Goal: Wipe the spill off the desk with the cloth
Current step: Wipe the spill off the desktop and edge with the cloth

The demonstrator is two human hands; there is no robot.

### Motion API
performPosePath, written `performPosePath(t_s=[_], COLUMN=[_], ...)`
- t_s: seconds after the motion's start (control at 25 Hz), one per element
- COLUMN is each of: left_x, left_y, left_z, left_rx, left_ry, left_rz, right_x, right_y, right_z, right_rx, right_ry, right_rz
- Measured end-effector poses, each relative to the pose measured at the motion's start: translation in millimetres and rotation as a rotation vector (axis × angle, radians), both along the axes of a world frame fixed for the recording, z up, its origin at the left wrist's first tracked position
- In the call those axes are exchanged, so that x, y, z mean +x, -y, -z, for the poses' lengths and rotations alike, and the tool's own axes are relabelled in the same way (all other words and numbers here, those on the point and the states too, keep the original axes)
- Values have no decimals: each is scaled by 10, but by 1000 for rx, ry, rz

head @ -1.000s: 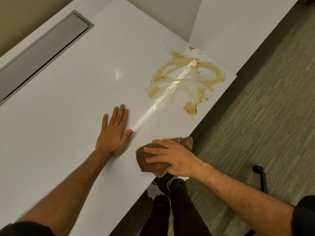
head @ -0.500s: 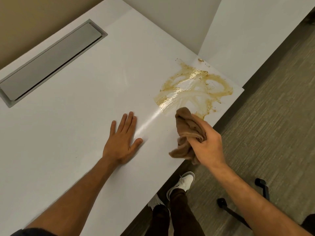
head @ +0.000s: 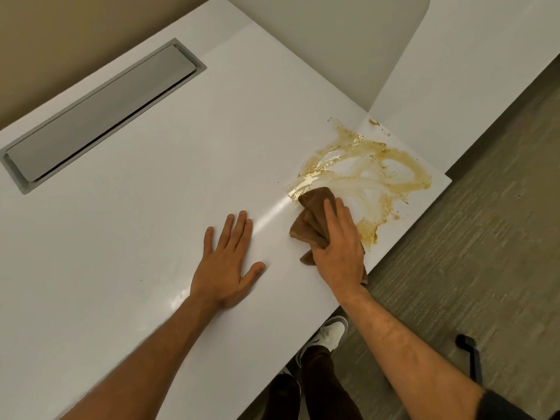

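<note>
The cloth (head: 312,221) is pressed under the right hand (head: 339,253) at the spill (head: 372,174) edge, presumably for wiping. The left hand (head: 225,268) is laid flat (fingers straight, nothing held) on the desk (head: 151,207), likely as bracing.

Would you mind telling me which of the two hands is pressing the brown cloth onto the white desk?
The right hand presses the crumpled brown cloth at the tan spill's near edge; the left hand lies flat and bare on the white desk.
</note>
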State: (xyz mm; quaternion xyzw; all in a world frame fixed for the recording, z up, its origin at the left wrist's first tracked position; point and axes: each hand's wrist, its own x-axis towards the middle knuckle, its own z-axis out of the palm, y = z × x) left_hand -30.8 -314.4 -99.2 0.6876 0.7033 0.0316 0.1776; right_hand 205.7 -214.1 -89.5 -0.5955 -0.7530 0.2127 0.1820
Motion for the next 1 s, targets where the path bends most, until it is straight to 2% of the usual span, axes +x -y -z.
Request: performPosePath(t_s=[0.16,0.36,0.72,1.0], left_x=[-8,-9,-4,-20], left_y=[-6,-11,-4,39], left_z=[9,9,-22,-67], left_rx=[-11,3,20,110], left_ry=[-2,8,42,168], left_rz=[-1,0,-52,-81], right_x=[-250,-528,-701,-427], right_y=[-355,-801,-1034,-391], right_z=[-50,-67,-55,-53], right_rx=[-39,-87,-154,-229], right_ry=[-224,-286,-323,-392], right_rz=[88,10,-341,-587])
